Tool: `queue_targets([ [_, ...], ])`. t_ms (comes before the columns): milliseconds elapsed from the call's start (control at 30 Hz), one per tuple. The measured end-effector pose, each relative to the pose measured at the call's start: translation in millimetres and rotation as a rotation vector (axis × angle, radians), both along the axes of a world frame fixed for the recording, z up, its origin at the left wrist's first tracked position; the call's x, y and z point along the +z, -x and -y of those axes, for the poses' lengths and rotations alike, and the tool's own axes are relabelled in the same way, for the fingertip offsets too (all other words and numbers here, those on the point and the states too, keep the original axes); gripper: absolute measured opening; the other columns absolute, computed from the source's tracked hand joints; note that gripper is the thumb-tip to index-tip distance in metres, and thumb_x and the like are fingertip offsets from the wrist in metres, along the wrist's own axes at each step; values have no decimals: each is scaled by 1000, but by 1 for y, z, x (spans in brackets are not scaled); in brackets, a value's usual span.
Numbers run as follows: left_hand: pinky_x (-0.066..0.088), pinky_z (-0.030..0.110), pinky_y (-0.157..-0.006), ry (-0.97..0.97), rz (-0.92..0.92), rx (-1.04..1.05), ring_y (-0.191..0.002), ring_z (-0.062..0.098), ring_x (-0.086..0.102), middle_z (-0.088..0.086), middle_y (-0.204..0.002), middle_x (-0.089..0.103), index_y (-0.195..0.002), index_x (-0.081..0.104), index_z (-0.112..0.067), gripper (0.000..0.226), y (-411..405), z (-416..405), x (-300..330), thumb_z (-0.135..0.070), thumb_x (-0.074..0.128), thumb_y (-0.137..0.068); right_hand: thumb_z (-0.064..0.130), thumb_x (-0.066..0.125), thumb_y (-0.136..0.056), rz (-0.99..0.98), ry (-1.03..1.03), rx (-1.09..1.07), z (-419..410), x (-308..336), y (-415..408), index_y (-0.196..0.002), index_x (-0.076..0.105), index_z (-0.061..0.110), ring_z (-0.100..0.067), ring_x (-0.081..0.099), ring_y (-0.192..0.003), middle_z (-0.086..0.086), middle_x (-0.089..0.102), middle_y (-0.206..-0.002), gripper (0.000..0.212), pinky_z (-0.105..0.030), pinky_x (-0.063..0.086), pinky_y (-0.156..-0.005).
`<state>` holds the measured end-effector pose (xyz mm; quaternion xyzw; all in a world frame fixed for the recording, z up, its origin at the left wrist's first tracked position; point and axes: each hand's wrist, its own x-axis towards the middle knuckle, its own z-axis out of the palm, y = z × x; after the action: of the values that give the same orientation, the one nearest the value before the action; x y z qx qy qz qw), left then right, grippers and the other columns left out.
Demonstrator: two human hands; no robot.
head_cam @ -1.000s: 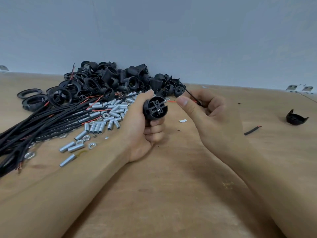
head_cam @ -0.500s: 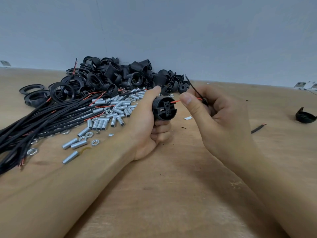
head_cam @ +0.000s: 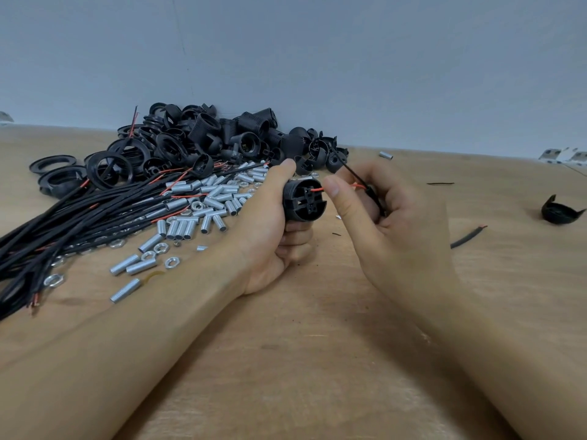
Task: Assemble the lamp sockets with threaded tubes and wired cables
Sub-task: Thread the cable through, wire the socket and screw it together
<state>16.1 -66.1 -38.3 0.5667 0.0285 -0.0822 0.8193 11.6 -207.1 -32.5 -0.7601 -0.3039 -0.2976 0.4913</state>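
Note:
My left hand [head_cam: 273, 236] grips a black lamp socket [head_cam: 303, 201] with its terminal end facing me. My right hand [head_cam: 390, 223] pinches a black cable [head_cam: 370, 190] whose red wire [head_cam: 317, 189] reaches into a terminal slot on the socket. The cable's free end sticks up behind my right fingers. Behind the hands lies a pile of black socket parts [head_cam: 222, 138]. To the left are silver threaded tubes [head_cam: 203, 204] with nuts [head_cam: 171, 262] and a bundle of black cables [head_cam: 79, 217].
A wooden table [head_cam: 317, 360] runs back to a grey wall. A lone black socket cap [head_cam: 560, 212] and a short cable offcut [head_cam: 467, 238] lie at the right. A stray tube [head_cam: 386, 155] sits near the wall. Black rings [head_cam: 52, 165] lie at far left.
Both hands have shifted slightly right in view and closer together. The red wire tip, earlier just beside the socket, now sits in the terminal slot.

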Motion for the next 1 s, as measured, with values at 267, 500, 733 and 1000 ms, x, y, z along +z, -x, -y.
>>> queue_targets([
  [267,17,16,-33,29,-23,23,-37,7,15,-7,-47,25,-65,35,-23,47,-1,0,-1,-55,34,-99,23,62,-94,-6,20,8,-5,-6,2,-91,66,17,-8,45,-52,13,54,-59,8,-10,30,-56],
  [500,19,19,-36,-55,-1,-23,-38,9,17,-7,-43,29,-64,42,-17,54,-1,1,-1,-58,35,-99,23,58,-97,-87,-21,29,-6,-7,2,-85,61,16,-8,48,-51,0,62,-62,13,-16,36,-54],
  [733,21,17,-34,-49,1,-48,-36,8,17,-4,-44,31,-62,41,-14,57,-2,-1,-1,-58,34,-99,18,59,-97,-72,-27,66,-7,-7,2,-89,60,17,-13,66,-64,7,63,-68,8,-30,52,-59],
  [1000,15,15,-37,-80,24,-71,-34,8,17,-2,-42,40,-52,48,-13,67,0,1,-2,-54,27,-101,21,61,-95,-72,-26,30,-6,-10,0,-87,62,7,-4,57,-49,4,65,-65,16,-13,39,-48],
])
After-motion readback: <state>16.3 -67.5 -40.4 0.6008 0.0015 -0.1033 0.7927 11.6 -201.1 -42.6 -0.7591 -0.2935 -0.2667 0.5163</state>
